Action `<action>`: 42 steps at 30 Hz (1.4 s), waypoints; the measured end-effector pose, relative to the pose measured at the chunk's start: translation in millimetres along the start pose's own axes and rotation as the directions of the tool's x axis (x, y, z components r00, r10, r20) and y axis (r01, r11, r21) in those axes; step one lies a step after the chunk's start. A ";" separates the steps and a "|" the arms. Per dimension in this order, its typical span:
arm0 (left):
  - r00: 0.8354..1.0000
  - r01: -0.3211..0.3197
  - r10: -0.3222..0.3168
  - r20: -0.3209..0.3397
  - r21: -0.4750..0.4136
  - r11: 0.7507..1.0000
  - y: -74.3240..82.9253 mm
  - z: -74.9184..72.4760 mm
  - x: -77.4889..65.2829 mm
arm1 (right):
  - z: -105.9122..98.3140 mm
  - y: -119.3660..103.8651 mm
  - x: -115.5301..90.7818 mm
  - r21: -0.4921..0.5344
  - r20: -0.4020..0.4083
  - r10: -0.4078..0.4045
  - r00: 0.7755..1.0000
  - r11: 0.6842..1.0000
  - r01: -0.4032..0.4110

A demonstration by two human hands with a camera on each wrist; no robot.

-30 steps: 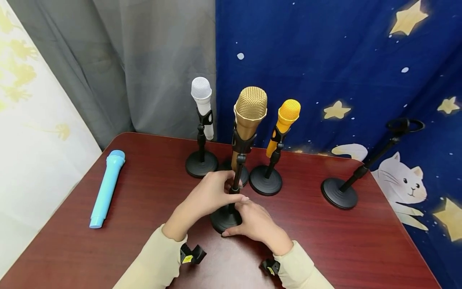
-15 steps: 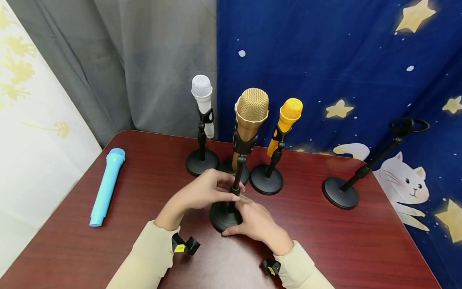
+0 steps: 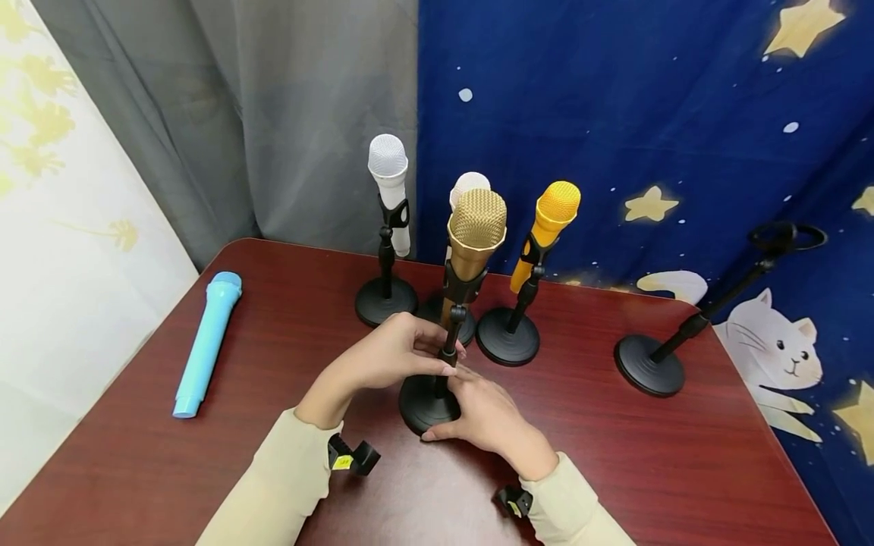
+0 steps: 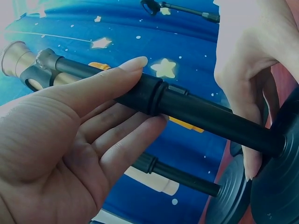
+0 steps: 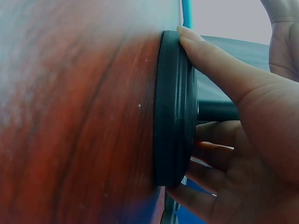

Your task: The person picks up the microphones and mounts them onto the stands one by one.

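Observation:
A gold microphone (image 3: 476,220) sits in the clip of a black microphone stand (image 3: 426,408) at the middle of the table. My left hand (image 3: 385,355) grips the stand's pole at its thick collar (image 4: 148,94), thumb on one side and fingers curled under the other. Lower down, my right hand (image 3: 488,413) holds the round base (image 5: 175,112), thumb at its near edge and fingers spread over its far side. In the right wrist view the base lies flat against the tabletop.
Behind stand a silver-white microphone (image 3: 389,171), a partly hidden white-topped microphone (image 3: 470,182) and a yellow microphone (image 3: 549,220), each on a black stand. An unfilled stand (image 3: 650,364) leans its pole right. A light blue microphone (image 3: 208,345) lies on the table (image 3: 307,303) at left.
The gold microphone has sunk lower over its base, and the white microphone top behind it has come into sight. My left hand has shifted slightly left; the right hand stays on the base.

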State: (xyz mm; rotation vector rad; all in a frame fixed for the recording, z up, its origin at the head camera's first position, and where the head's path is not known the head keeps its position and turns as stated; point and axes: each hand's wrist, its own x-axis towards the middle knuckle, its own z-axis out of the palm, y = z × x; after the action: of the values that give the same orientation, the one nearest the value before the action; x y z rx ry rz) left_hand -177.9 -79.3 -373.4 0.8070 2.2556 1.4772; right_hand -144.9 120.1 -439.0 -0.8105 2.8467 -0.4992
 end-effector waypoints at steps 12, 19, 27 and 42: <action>0.999 0.028 -0.027 -0.034 0.024 0.999 2.4 -2.1 1.4 | -3.1 0.6 0.8 0.011 0.026 0.023 0.999 1.000 -0.023; 0.994 0.051 -0.046 -0.097 0.055 0.997 5.3 -0.5 -0.4 | -3.5 -0.2 0.2 0.006 0.040 0.022 0.999 1.000 -0.022; 0.984 0.069 -0.046 -0.171 0.134 0.989 6.5 2.3 4.5 | -0.2 2.4 0.1 -0.005 -0.016 0.004 1.000 1.000 -0.004; 0.909 0.062 0.041 -0.415 0.232 0.971 11.3 36.1 -8.0 | -1.6 2.1 -1.2 0.020 0.000 0.015 1.000 1.000 -0.015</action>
State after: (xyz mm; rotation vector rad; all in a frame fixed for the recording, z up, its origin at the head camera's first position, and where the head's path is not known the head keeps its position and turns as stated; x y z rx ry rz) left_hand -148.6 -54.5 -378.2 0.5787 2.7948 1.5047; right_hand -145.3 122.9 -438.2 -0.7853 2.8411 -0.5254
